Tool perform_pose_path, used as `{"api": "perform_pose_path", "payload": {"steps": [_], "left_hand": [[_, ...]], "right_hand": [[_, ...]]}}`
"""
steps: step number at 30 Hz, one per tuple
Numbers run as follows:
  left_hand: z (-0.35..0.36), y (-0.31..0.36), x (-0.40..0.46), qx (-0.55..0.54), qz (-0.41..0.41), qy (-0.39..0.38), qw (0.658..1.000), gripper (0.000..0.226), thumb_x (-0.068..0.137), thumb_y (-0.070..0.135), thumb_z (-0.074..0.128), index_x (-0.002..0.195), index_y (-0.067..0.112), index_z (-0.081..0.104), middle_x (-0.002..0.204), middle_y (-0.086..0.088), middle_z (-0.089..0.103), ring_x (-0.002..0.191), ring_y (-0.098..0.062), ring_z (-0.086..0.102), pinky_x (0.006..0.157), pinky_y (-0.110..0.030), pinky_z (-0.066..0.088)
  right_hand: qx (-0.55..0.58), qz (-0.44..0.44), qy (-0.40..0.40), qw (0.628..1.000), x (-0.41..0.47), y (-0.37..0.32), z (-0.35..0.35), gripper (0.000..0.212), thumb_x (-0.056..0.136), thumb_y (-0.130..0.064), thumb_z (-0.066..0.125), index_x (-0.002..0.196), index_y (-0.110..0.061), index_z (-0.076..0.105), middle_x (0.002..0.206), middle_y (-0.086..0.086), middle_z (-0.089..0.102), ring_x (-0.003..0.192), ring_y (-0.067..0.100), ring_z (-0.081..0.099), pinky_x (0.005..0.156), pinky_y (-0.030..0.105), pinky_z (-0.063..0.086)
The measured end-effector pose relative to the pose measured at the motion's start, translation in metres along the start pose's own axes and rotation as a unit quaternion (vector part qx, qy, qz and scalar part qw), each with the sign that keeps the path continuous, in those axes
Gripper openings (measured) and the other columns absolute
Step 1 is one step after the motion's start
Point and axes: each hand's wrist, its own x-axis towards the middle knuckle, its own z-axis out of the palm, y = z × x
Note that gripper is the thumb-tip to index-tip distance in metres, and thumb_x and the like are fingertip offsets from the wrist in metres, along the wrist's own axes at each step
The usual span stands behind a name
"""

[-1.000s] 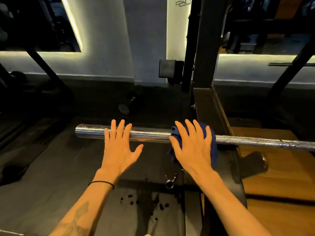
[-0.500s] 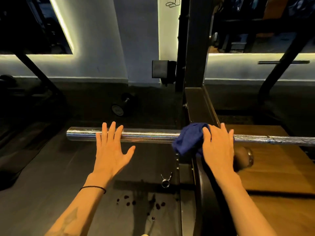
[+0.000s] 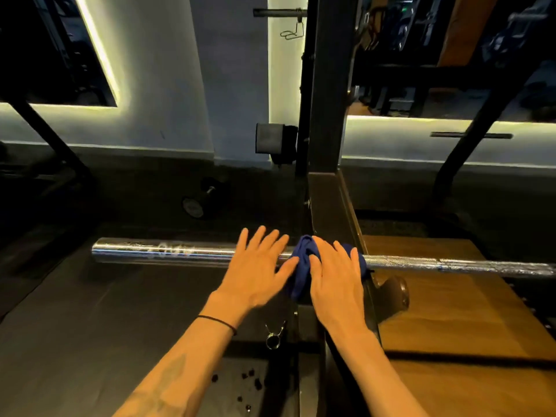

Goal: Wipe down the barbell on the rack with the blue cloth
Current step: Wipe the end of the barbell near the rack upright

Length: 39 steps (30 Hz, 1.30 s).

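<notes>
Fingers (image 3: pixel 261 240) of our left hand (image 3: pixel 255 272) lie spread and flat on the chrome barbell (image 3: pixel 168 254), gripping nothing. Our right hand (image 3: pixel 337 278), fingers extended, presses the bunched blue cloth (image 3: pixel 302 266) onto the bar beside the dark rack upright (image 3: pixel 326 85). A spring collar (image 3: pixel 273 338) lies on the floor below.

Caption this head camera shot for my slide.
Right hand presses a blue cloth on the barbell; left hand rests flat beside it.
</notes>
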Motion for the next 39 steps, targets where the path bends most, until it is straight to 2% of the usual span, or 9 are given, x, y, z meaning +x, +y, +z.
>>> {"api": "perform_pose_path", "payload": {"steps": [4, 10, 16, 18, 21, 24, 30, 34, 39], "left_hand": [[0.005, 0.023, 0.011, -0.060, -0.019, 0.012, 0.998, 0.076, 0.092, 0.063, 0.014, 0.154, 0.025, 0.035, 0.161, 0.004, 0.034, 0.153, -0.017, 0.016, 0.125, -0.040, 0.006], [0.006, 0.026, 0.006, -0.057, -0.015, 0.014, 0.998, 0.090, 0.087, 0.078, 0.006, 0.155, 0.025, 0.033, 0.163, 0.004, 0.030, 0.154, -0.015, 0.011, 0.125, -0.039, 0.007], [0.008, 0.028, 0.008, -0.040, -0.026, 0.030, 0.998, 0.094, 0.085, 0.081, 0.001, 0.154, 0.027, 0.035, 0.162, 0.004, 0.032, 0.154, -0.017, 0.013, 0.125, -0.042, 0.009], [0.011, 0.029, 0.009, -0.032, -0.028, 0.033, 0.999, 0.097, 0.085, 0.082, -0.005, 0.154, 0.027, 0.035, 0.162, 0.003, 0.032, 0.154, -0.018, 0.014, 0.124, -0.042, 0.009], [0.013, 0.031, 0.010, -0.023, -0.039, 0.042, 0.998, 0.094, 0.086, 0.079, -0.004, 0.154, 0.028, 0.035, 0.162, 0.003, 0.033, 0.154, -0.018, 0.015, 0.124, -0.041, 0.009], [0.013, 0.034, 0.011, -0.021, -0.055, 0.046, 0.997, 0.098, 0.084, 0.080, -0.011, 0.153, 0.028, 0.037, 0.161, 0.002, 0.033, 0.154, -0.019, 0.014, 0.124, -0.042, 0.008], [0.014, 0.047, 0.017, -0.016, -0.100, 0.046, 0.994, 0.093, 0.086, 0.075, -0.004, 0.151, 0.028, 0.042, 0.161, 0.002, 0.035, 0.154, -0.021, 0.012, 0.125, -0.046, 0.004], [0.015, 0.050, 0.017, -0.011, -0.114, 0.061, 0.992, 0.089, 0.089, 0.074, 0.001, 0.147, 0.026, 0.049, 0.158, 0.000, 0.040, 0.153, -0.023, 0.018, 0.125, -0.047, 0.009], [0.016, 0.049, 0.013, -0.018, -0.109, 0.061, 0.992, 0.087, 0.090, 0.075, 0.004, 0.148, 0.026, 0.048, 0.158, -0.002, 0.040, 0.154, -0.023, 0.017, 0.125, -0.048, 0.009]], "right_hand": [[-0.084, -0.013, -0.088, 0.992, 0.020, -0.010, -0.032, 0.027, 0.104, -0.026, 0.034, 0.122, -0.015, 0.051, 0.107, 0.005, 0.068, 0.101, 0.030, 0.065, 0.098, 0.042, 0.044], [-0.011, 0.127, -0.120, 0.985, 0.084, 0.008, -0.089, 0.034, 0.108, -0.023, 0.031, 0.135, -0.010, 0.048, 0.130, 0.025, 0.058, 0.116, 0.045, 0.054, 0.082, 0.043, 0.038], [0.089, 0.026, -0.082, 0.992, 0.098, 0.052, -0.128, 0.027, 0.102, -0.018, 0.039, 0.116, -0.026, 0.060, 0.102, 0.003, 0.063, 0.088, 0.026, 0.054, 0.075, 0.034, 0.037], [0.151, -0.028, -0.186, 0.971, 0.085, 0.050, -0.112, 0.030, 0.100, -0.010, 0.045, 0.113, -0.026, 0.066, 0.109, -0.004, 0.065, 0.104, 0.019, 0.060, 0.086, 0.023, 0.040], [0.081, -0.028, -0.407, 0.909, 0.078, 0.050, -0.079, 0.040, 0.102, -0.028, 0.053, 0.142, -0.035, 0.053, 0.141, -0.005, 0.056, 0.129, 0.016, 0.051, 0.103, 0.024, 0.034], [0.085, -0.021, -0.469, 0.879, 0.090, 0.063, -0.081, 0.046, 0.101, -0.034, 0.057, 0.146, -0.039, 0.047, 0.139, -0.008, 0.055, 0.122, 0.011, 0.051, 0.097, 0.020, 0.034], [0.113, -0.061, -0.355, 0.926, 0.087, 0.140, -0.087, 0.040, 0.092, -0.031, 0.072, 0.129, -0.040, 0.061, 0.124, -0.010, 0.069, 0.115, 0.006, 0.061, 0.107, 0.038, 0.045], [0.103, -0.111, -0.356, 0.922, 0.089, 0.115, -0.075, 0.047, 0.089, -0.026, 0.075, 0.132, -0.036, 0.062, 0.126, -0.015, 0.065, 0.115, 0.000, 0.056, 0.102, 0.017, 0.042], [0.129, -0.148, -0.369, 0.909, 0.095, 0.097, -0.057, 0.049, 0.090, -0.027, 0.074, 0.136, -0.034, 0.059, 0.133, -0.009, 0.065, 0.120, 0.006, 0.058, 0.108, 0.025, 0.041]]}}
